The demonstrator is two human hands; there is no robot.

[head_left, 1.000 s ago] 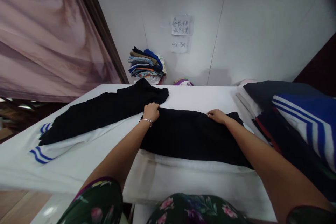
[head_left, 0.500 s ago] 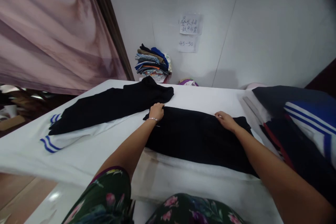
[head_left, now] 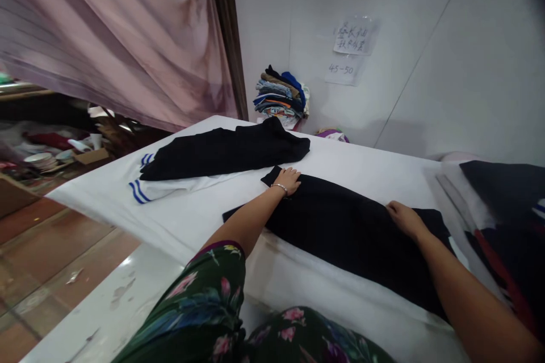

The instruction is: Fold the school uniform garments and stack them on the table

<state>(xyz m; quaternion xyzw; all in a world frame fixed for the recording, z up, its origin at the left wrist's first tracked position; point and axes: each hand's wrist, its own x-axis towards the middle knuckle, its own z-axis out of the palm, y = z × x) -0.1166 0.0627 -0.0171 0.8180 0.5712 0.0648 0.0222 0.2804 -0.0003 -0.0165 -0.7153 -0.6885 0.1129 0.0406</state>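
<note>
Black garment flat on table; left hand, right hand pressing it, fingers spread.

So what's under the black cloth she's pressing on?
Under the black cloth a white layer sticks out along the near edge, lying on the white table. The left hand and right hand rest on top. The cloth hides whatever lies beneath its middle.

Single head-worn view, close, forward and down over the white table.
</note>
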